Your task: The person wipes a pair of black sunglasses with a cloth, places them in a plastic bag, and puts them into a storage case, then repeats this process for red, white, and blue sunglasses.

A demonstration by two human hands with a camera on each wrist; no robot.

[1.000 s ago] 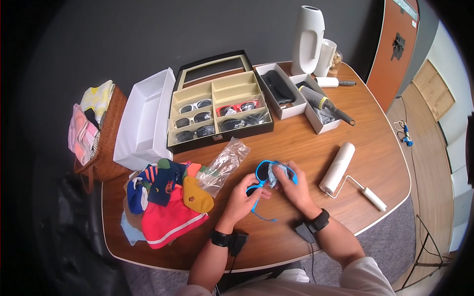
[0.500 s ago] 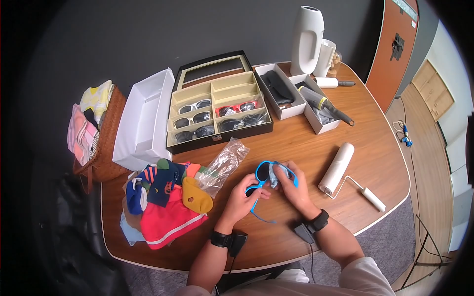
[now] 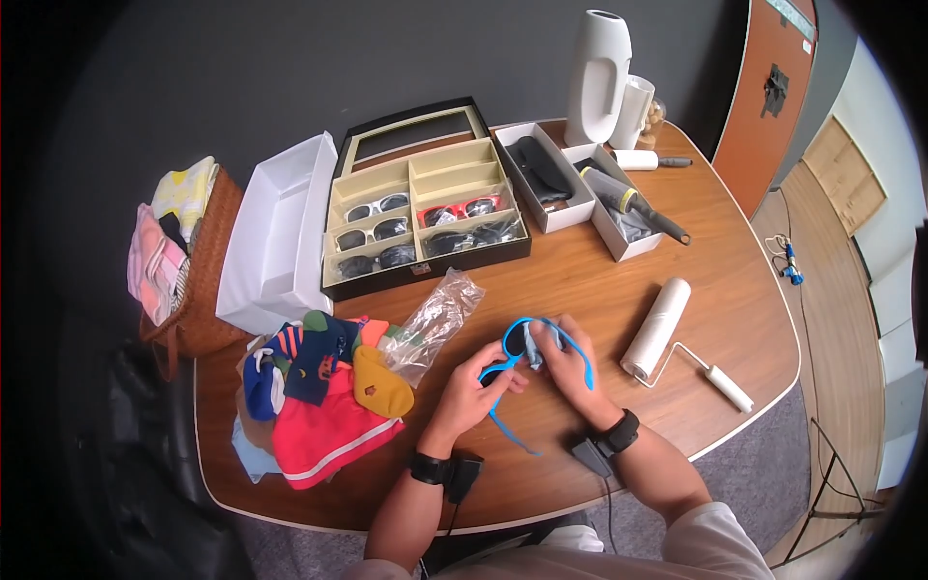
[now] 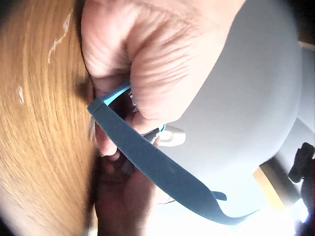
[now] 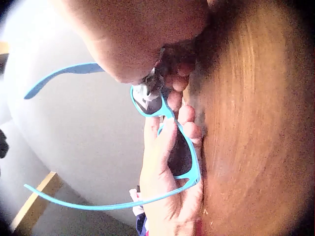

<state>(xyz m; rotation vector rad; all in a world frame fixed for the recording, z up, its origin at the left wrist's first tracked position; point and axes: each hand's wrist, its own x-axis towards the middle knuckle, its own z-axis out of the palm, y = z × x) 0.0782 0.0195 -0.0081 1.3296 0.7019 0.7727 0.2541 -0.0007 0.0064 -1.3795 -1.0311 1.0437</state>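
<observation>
Blue-framed sunglasses with dark lenses are held over the front of the table, both temples unfolded. My left hand grips them by one lens and the bridge; in the right wrist view its thumb lies along the frame. With thumb and fingers, my right hand pinches a small light-blue cloth against the other lens. Part of the cloth shows below that hand in the right wrist view. One temple crosses the left wrist view; the other lies across the right hand in the head view.
Left of the hands are a pile of colourful socks and a clear plastic bag. A lint roller lies to the right. Behind stand a sunglasses display case, a white box, and narrow boxes holding a black case and a handled tool.
The sunglasses have tilted in the hands: the right temple now reaches lower over the right hand, and the left temple's tip has dropped slightly. Both hands keep their hold.
</observation>
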